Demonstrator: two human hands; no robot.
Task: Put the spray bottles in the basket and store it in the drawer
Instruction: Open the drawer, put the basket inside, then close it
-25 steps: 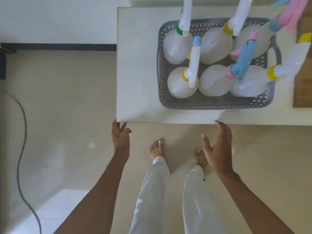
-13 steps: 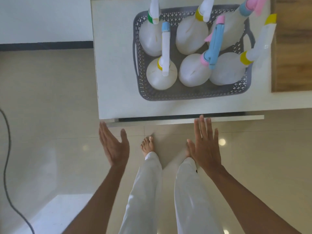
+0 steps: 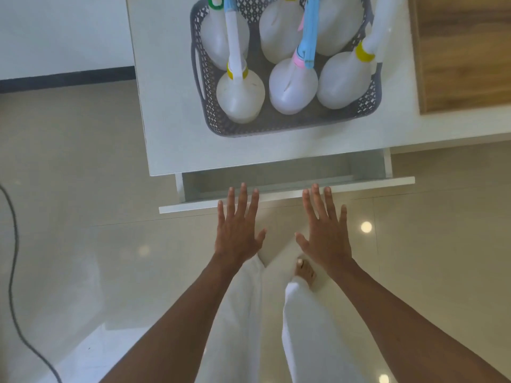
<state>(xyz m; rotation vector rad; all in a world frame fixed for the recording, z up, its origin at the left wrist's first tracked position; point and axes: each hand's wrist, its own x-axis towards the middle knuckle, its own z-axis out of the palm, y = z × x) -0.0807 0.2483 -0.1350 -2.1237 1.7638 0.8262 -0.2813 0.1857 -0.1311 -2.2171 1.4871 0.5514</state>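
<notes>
Spray bottles (image 3: 240,99) all sit upright in the grey basket (image 3: 210,111), six as far as I can count, top row cut off by the frame edge. So the loading part looks done. Basket is on the white counter (image 3: 166,111), near its front edge, not lifted yet.

Drawer (image 3: 276,175) right below that edge is open only part way, and what shows of the inside looks bare. Judging by the gap, it needs to come out further before the basket fits in.

My left hand (image 3: 237,230) and right hand (image 3: 326,230) are both flat, fingers (image 3: 243,197) spread wide, palms down, holding nothing. Fingertips overlap the drawer front panel in the view; can't tell if they touch it or hover above.

Left to do, my guess: pull the drawer fully out, grab the basket by its side handles, lower it in, shut the drawer. Tall nozzles might catch the counter edge on closing.

Wooden surface (image 3: 464,51) to the right, dark cable (image 3: 12,244) on the tiled floor (image 3: 69,189) to the left.
</notes>
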